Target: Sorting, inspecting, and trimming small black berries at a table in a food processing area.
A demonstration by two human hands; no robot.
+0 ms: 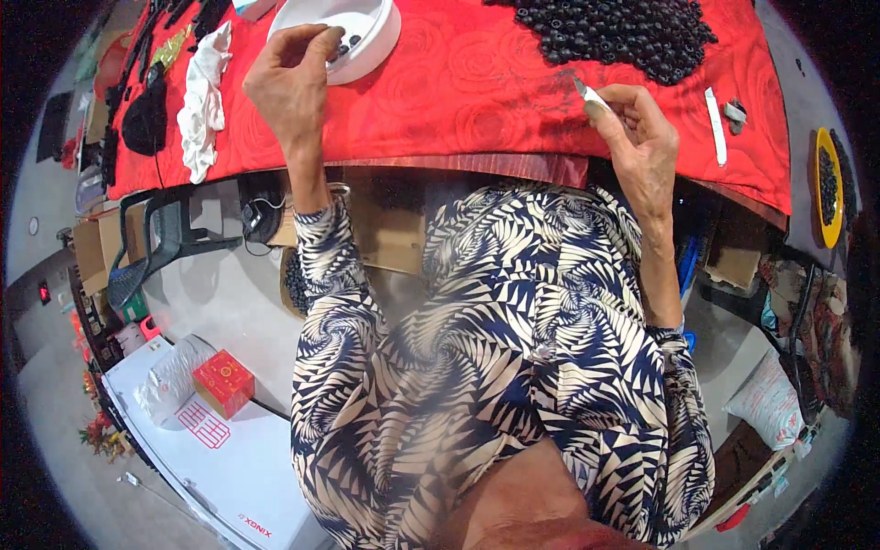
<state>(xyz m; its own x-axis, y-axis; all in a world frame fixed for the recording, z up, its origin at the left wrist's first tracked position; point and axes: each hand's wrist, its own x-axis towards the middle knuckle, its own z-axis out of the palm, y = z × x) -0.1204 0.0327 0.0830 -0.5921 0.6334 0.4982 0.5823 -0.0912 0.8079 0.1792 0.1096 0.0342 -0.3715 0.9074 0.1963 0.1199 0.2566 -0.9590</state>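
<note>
One half-closed hand (645, 151), the right, pinches a pointed tool (591, 93).

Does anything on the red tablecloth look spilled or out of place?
Nothing looks clearly spilled; the loose black pieces lie in one heap. Only the white fabric looks untidy, lying crumpled and twisted at the left.

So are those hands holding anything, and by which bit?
The right hand pinches a small blade-like tool by its end nearest the palm. Whether the left hand holds anything can't be told.
</note>
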